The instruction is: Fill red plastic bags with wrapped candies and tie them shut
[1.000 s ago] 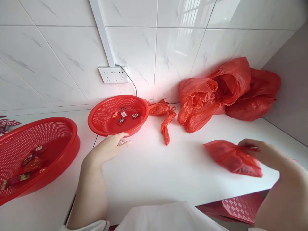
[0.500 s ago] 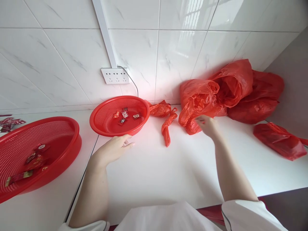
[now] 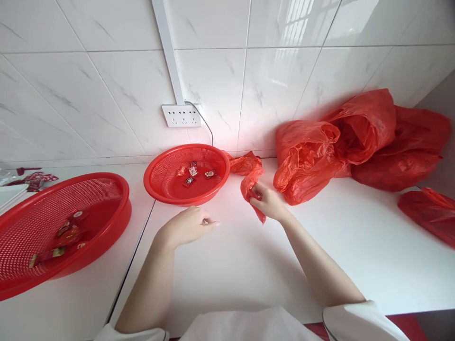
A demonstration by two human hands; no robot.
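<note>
Work at a white counter [image 3: 231, 284], as seen from where I stand; the right hand [image 3: 268, 201] has a small bag [image 3: 250, 182] pinched between thumb and fingers, the grip closed on the bag's middle, with one crumpled end above the fingers and the other hanging below; the bag is in front of the wall, just right of the far basket [image 3: 185, 201], though whether its lower end touches the counter I cannot tell; the left hand [image 3: 190, 225] is half open in front of that basket, fingers curled, thumb apart, with nothing visible in its grasp

Stage reached, by my judgement: the small bag is in hand but bunched, not spread open, and shows no contents, so its handling appears to be at an early point; the side bag [image 3: 426, 210], cut off by the right edge of view, looks bulky and set apart, perhaps dealt with already; a few packets [image 3: 192, 170] lie in the far basket and more in the near basket [image 3: 99, 227], seemingly left to handle; a flat bag [image 3: 247, 164] beside the far basket and the big bags [image 3: 305, 156] along the wall lie untouched by either hand
</note>
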